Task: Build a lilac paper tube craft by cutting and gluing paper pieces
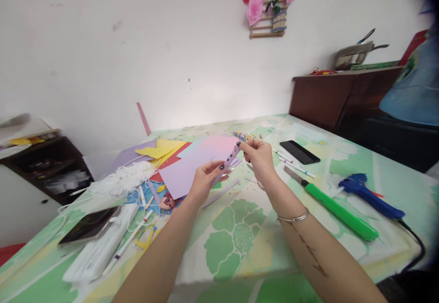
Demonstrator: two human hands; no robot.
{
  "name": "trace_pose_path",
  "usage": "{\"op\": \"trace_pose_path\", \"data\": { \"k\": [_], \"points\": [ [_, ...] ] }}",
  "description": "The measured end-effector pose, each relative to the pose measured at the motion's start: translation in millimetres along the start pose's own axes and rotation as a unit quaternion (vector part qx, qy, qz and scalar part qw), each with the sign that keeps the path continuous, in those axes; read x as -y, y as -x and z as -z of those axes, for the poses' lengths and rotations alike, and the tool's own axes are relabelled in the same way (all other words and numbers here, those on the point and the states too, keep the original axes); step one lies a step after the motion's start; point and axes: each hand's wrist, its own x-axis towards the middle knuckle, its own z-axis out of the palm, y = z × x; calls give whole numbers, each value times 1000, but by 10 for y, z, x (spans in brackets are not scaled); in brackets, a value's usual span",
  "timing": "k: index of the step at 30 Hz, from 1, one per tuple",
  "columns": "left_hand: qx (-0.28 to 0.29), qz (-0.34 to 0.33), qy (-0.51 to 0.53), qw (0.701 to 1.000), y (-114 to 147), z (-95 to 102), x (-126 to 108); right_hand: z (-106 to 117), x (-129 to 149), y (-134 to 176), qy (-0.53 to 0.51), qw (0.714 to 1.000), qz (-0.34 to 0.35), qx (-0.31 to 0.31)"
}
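Note:
Between my two hands stretches a narrow lilac paper strip [232, 156] with dark dots along it. My left hand [208, 178] pinches its lower end, thumb on top. The upper end is gripped by the thumb and fingers of my right hand [258, 155]. A sheet of lilac paper [181, 175] lies behind my left hand, over pink, red and yellow sheets. Just below the hands, another thin lilac strip [220, 194] rests on the flowered tablecloth [236, 239]. What looks like scissors lies partly hidden behind my right hand.
On the right lie a green-handled knife [339, 209], a blue glue gun [372, 195] with its cord, a black phone [299, 151] and several markers [297, 167]. To the left are tangled white string [120, 178], a white power strip [101, 243], a dark phone [89, 225] and yellow scissors [146, 238].

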Motion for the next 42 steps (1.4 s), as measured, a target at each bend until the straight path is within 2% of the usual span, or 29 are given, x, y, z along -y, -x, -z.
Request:
{"op": "trace_pose_path", "data": {
  "k": [7, 11, 18, 25, 28, 33, 39, 42],
  "points": [
    [-101, -59, 47, 992, -78, 48, 43, 9, -19, -19, 8, 1000, 2, -29],
    [-110, -86, 31, 990, -93, 96, 38, 15, -14, -24, 10, 999, 0, -39],
    [-146, -156, -59, 975, -85, 170, -57, 56, -45, -75, 16, 998, 0, -64],
    [-189, -175, -58, 964, -105, 238, -122, 98, -43, -97, 11, 997, 1, -77],
    [-193, -162, -36, 967, -102, 249, -137, 98, -33, -92, 1, 997, -4, -73],
    [-172, -83, -27, 981, -77, 208, -139, 72, -20, -76, -18, 999, -20, -47],
    [-106, -31, -28, 993, -85, 194, -37, 59, -26, -67, -32, 998, -30, -36],
    [-91, -17, -44, 995, -89, 187, -11, 68, -43, -73, -36, 998, -32, -32]
  ]
}}
